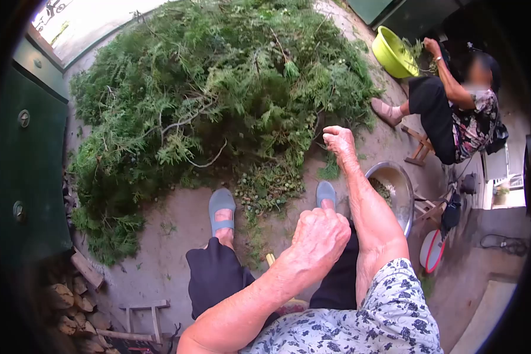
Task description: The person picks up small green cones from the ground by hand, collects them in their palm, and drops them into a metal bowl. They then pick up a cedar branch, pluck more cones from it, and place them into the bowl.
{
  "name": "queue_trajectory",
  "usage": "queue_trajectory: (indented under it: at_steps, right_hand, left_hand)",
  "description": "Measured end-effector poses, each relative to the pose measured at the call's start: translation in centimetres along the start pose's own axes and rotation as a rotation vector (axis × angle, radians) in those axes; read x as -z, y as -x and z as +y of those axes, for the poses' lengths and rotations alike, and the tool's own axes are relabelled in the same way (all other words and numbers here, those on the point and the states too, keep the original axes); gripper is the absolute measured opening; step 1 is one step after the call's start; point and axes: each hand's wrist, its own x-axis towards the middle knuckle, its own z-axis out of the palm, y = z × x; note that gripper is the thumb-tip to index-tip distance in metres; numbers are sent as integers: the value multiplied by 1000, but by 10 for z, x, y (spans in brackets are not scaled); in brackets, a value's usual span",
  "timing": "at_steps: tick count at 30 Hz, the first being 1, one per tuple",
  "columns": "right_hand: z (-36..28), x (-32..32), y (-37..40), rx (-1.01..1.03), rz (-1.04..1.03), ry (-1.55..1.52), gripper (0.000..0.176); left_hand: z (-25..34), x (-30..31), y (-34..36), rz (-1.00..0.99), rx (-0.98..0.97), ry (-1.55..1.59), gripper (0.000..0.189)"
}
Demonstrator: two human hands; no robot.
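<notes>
A big heap of green conifer branches (218,88) covers the floor before me, with small round cones or berries among loose bits at its near edge. My left hand (321,236) is closed in a fist above my lap, its back toward me, so anything inside is hidden. My right hand (340,141) reaches forward with curled fingers beside the heap's right edge; I cannot make out what they pinch. Under my right forearm stands a metal basin (402,192), partly covered by the arm, with small pale green pieces in it.
At right a seated person (469,112) holds a green sprig over a yellow-green basin (393,52). A red-rimmed white object (432,251) lies near the metal basin. Firewood (74,304) and a wooden frame (144,318) are at lower left, beneath a dark green door (32,159).
</notes>
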Motion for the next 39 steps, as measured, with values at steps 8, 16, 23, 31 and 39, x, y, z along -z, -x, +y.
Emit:
queue_trajectory:
  at_steps: [8, 16, 23, 31, 39]
  right_hand:
    - [95, -57, 18, 17, -276, 201, 23]
    - [102, -157, 48, 289, -100, 259, 29]
    - [65, -182, 53, 110, -305, 440, 27]
    - [-28, -68, 56, 387, -429, 371, 27]
    - [-104, 57, 84, 353, -244, 211, 25]
  left_hand:
    - [16, -8, -16, -9, -7, -74, 18]
    - [14, -12, -30, -22, -13, -113, 22]
    - [10, -12, -30, 19, -4, -158, 24]
    - [3, -2, -23, 106, 12, -91, 21]
    - [-23, 19, -15, 134, 129, -29, 11]
